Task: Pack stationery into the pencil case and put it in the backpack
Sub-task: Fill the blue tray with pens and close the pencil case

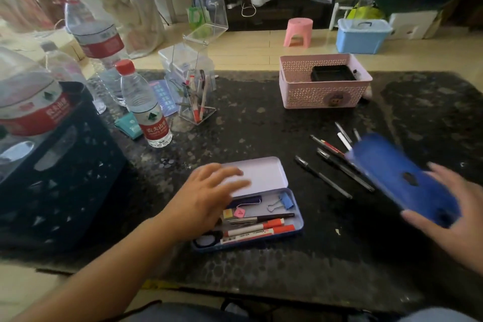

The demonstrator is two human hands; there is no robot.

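A blue tin pencil case [296,219] lies open on the dark table, its white lid [264,172] folded back. Inside are orange-capped markers [257,229], a black pen, scissors [207,239], a blue binder clip [283,202], small erasers and a dark clip. My left hand [209,198] hovers with fingers spread over the case's left half, holding nothing. My right hand [454,219] grips a second blue case [402,178], tilted and blurred, at the right. Several loose pens [337,162] lie on the table between the two cases. No backpack shows.
A pink perforated basket [324,97] with a black tray stands at the back right. A clear pen holder [196,102], water bottles [146,107] and a dark crate [60,180] crowd the left. Beyond the table are a pink stool and a blue storage box.
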